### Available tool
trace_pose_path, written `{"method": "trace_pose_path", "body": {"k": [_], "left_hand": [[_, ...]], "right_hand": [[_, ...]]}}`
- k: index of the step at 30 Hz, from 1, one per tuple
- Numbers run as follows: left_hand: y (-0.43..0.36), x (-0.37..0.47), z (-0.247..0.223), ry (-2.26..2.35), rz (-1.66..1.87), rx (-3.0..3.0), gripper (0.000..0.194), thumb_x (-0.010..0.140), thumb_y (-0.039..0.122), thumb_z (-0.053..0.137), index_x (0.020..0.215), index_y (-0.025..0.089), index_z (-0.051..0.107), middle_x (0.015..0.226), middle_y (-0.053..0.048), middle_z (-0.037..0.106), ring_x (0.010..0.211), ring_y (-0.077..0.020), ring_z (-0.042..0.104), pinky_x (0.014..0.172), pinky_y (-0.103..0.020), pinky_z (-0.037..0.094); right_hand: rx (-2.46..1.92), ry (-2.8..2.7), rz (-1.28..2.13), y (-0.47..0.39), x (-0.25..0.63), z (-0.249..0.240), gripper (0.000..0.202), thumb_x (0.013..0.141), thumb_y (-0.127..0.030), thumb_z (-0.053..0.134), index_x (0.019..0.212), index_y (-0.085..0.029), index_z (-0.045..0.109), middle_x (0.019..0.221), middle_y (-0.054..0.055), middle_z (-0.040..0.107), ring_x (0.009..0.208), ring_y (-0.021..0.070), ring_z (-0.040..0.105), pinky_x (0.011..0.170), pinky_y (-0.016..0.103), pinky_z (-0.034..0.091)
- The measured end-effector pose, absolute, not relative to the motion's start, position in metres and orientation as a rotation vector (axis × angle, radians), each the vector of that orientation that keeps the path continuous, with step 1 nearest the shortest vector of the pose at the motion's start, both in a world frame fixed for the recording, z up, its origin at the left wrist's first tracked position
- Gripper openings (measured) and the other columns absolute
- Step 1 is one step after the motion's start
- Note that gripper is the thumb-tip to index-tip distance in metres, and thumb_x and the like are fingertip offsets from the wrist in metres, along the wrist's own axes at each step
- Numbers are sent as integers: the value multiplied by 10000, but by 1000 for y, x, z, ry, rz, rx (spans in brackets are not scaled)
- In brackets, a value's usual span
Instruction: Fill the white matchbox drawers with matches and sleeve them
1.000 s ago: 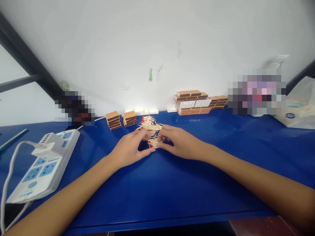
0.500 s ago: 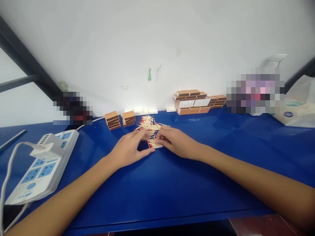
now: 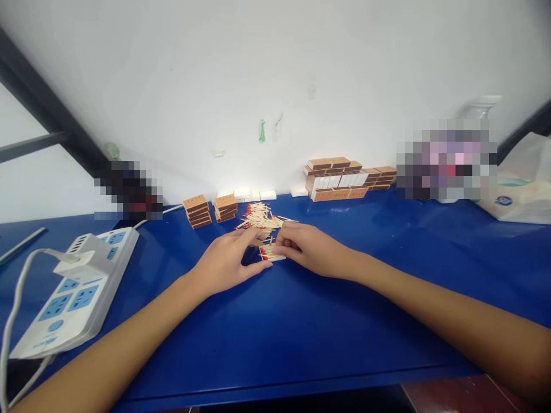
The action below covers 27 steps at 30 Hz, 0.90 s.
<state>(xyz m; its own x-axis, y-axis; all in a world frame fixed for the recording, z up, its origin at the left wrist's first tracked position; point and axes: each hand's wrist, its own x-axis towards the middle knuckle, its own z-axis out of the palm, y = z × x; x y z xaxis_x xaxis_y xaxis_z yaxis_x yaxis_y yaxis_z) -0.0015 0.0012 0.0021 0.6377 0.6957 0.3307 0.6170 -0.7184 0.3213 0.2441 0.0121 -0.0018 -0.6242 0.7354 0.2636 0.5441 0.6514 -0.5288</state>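
A small white matchbox tray (image 3: 275, 258) with red-tipped matches in it lies on the blue table between my hands. My left hand (image 3: 228, 258) is curved around its left end, thumb at the near edge and forefinger at the far side. Over the tray's right part, my right hand (image 3: 307, 249) has its fingers pinched together on matches, their tips partly covering what they hold. Just behind the tray spreads a loose pile of matches (image 3: 259, 218).
Closed matchboxes (image 3: 197, 211) form two short stacks at the left. A larger stack of matchboxes (image 3: 337, 180) stands right against the wall, with white trays (image 3: 267, 195) along its foot. A power strip (image 3: 81, 292) lies left, a tissue pack (image 3: 516, 198) far right.
My right hand's fingers have shifted very slightly over the tray. My left hand and the stacks look the same.
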Motion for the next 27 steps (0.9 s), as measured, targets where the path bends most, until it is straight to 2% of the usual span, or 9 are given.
{"method": "trace_pose_path", "body": {"k": [5, 11, 14, 20, 27], "left_hand": [[2, -2, 3, 1058, 670, 2694, 453, 907, 446, 737, 1249, 242, 521, 1155, -47, 765, 1092, -273, 728, 893, -429, 591], [-1, 0, 3, 993, 691, 2732, 454, 911, 449, 736, 1264, 259, 523, 1155, -26, 765, 1084, -258, 724, 891, -425, 589], [-2, 1, 3, 990, 699, 2750, 441, 911, 441, 736, 1257, 260, 531, 1153, -26, 763, 1071, -252, 725, 886, -419, 589], [0, 0, 3, 1051, 626, 2695, 494, 917, 435, 729, 1322, 259, 507, 1189, -40, 757, 1114, -268, 717, 890, -426, 590], [-1, -1, 3, 1049, 648, 2719, 547, 911, 443, 737, 1362, 266, 482, 1179, -27, 772, 1155, -273, 700, 929, -448, 582]], "right_hand": [[-931, -2372, 564, 10, 242, -5, 147, 1004, -271, 620, 891, -183, 651, 890, 32, 658, 816, 148, 576, 718, 267, 411], [-868, -2323, 493, 11, 241, -4, 146, 971, -279, 683, 864, -187, 644, 723, -19, 589, 708, 133, 518, 689, 269, 385], [-840, -2367, 473, 12, 241, -7, 131, 967, -256, 682, 869, -181, 637, 775, -4, 617, 733, 134, 539, 673, 263, 383], [-819, -2417, 338, 12, 245, -4, 203, 1005, -333, 626, 875, -177, 631, 840, 19, 635, 738, 132, 534, 668, 270, 388], [-831, -2528, 407, 14, 248, -5, 160, 995, -257, 625, 858, -178, 603, 877, 22, 639, 715, 121, 532, 664, 264, 385]]}}
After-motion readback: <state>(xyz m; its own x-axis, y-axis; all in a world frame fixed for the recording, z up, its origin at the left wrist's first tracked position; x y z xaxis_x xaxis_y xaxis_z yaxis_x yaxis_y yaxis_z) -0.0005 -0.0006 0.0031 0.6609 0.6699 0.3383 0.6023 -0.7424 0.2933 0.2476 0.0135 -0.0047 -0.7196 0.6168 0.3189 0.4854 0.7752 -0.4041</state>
